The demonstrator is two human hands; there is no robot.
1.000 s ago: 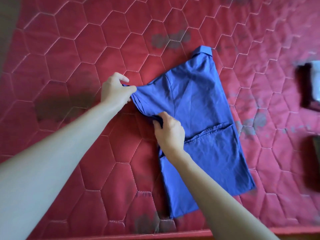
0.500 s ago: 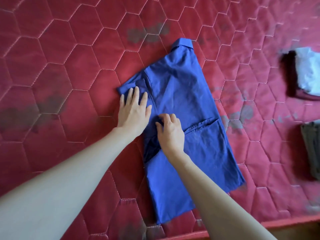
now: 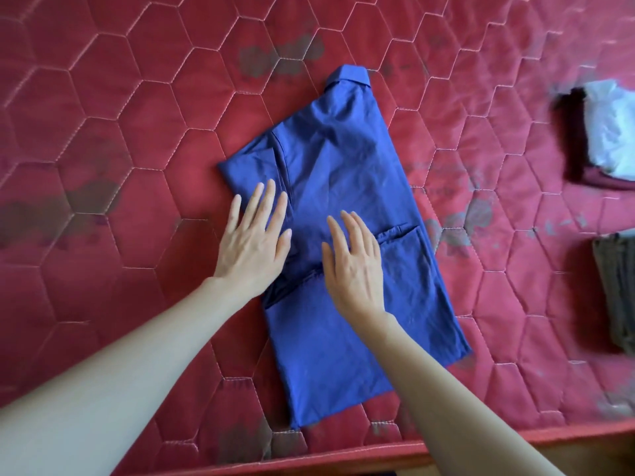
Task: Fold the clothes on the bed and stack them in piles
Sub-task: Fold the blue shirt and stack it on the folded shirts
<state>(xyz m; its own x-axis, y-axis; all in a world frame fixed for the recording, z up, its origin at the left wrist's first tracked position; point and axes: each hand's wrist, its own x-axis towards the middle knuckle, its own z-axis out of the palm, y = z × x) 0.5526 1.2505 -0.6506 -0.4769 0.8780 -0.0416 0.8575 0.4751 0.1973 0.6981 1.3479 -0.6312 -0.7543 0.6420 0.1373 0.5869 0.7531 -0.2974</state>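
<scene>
Blue shirt (image 3: 347, 214) lies mid-bed on the red quilted mattress (image 3: 120, 159), collar toward the far edge, hem reaching close to the near edge. Sides already turned in: body forms a long narrow panel, short sleeve folded across on the left, a pocket seam showing on the right half. Cloth mostly flat, a few soft creases near the shoulder.

Left hand (image 3: 252, 243) rests flat, fingers straight and slightly spread, part on the folded sleeve, part over the shirt's left edge. Right hand (image 3: 355, 259) likewise flat, fingers straight, palm down on the middle of the panel. Neither grips anything; both press or smooth.

Progress, as judged: lengthwise folds done on this garment; the crosswise fold (hem up toward collar) not yet made, so the shirt is about halfway folded. After that it needs moving to a pile.

Toward the right edge of the bed: a pale blue-white garment (image 3: 610, 128) on top of a dark maroon one (image 3: 577, 139), looks like a started stack. Nearer along the same edge, a grey-olive folded item (image 3: 618, 293), partly cut off by the frame. Both blurred; cannot tell how neat they are or how many pieces each holds. No unfolded clothes in view, though much of the bed lies outside the frame, so the remaining load cannot be counted.
</scene>
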